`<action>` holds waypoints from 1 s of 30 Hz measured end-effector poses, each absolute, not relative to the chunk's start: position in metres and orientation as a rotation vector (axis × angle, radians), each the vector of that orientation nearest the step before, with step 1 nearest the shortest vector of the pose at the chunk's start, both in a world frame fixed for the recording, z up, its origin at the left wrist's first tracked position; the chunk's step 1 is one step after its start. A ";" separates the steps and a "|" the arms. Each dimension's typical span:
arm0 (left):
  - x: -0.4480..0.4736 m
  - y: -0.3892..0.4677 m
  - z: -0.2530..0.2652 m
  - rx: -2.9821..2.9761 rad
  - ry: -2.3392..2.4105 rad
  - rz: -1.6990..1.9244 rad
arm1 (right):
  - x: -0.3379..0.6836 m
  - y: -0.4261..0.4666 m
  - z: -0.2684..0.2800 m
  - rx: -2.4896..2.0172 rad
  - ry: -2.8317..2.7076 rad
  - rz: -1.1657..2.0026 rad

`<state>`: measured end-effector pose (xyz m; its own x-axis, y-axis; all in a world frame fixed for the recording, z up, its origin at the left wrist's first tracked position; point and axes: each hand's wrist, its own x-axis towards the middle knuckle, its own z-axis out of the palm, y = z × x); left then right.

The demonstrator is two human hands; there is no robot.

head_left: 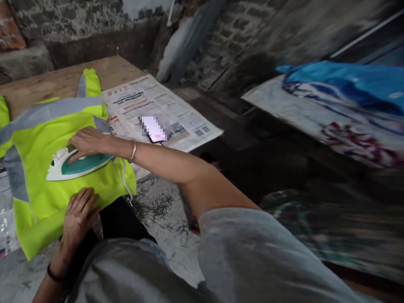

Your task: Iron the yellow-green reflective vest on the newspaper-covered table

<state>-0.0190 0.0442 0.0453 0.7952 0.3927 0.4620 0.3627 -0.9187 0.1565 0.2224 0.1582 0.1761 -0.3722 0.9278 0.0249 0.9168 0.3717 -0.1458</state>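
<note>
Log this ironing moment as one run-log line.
right hand: grips teal-and-white iron | left hand: flat on neon-yellow grey-striped vest | newspaper: beside vest

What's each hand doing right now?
Left hand: open, flat on the yellow vest.
Right hand: closed on the iron, which sits on the vest.

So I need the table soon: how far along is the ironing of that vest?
Midway, it seems. Done: the vest lies spread flat on the table, and its near part looks smooth. In hand: the right hand grips the iron on the vest's middle while the left hand presses the hem flat. Left: the far end by the newspaper still looks bunched.
</note>
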 end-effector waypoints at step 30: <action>-0.027 0.025 0.026 2.997 0.785 0.784 | 0.217 0.163 0.172 -1.865 -2.531 0.194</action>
